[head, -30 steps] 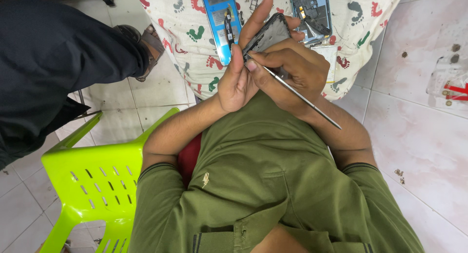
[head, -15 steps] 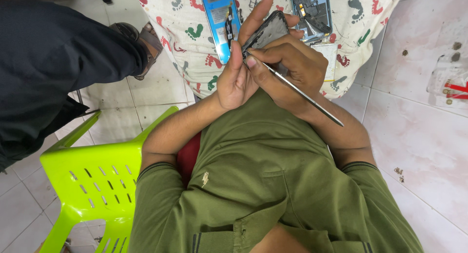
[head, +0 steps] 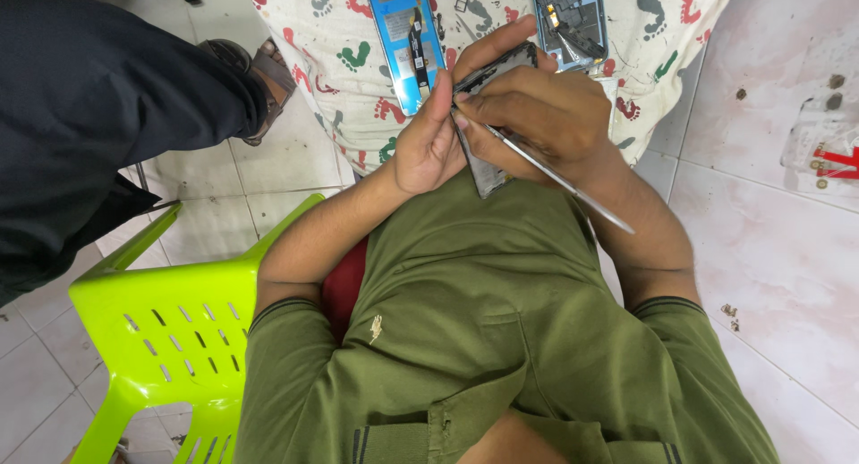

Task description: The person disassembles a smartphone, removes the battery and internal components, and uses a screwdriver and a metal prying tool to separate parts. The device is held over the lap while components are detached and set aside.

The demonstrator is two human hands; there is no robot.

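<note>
Two hands work on an opened phone with a thin metal tool, held over the lap.

The left hand (head: 429, 142) grips the dark phone (head: 488, 115) with fingers closed along its left edge; the phone's long axis runs from near, at the green shirt (head: 483, 321), to far, its top pointing away and slightly right. The right hand (head: 546, 115) is closed around one metal tool (head: 555, 182), pinched pen-like, its tip at the phone's left edge and its shaft slanting near and right past the wrist. Both forearms bend inward, elbows out. Beyond, on a cloth (head: 349, 61) printed with footprints, lie two more opened phones, one blue (head: 403, 34) at left, one (head: 573, 17) at right. A lime-green plastic chair (head: 170, 312) stands at the left, near another person's dark sleeve (head: 98, 115).
</note>
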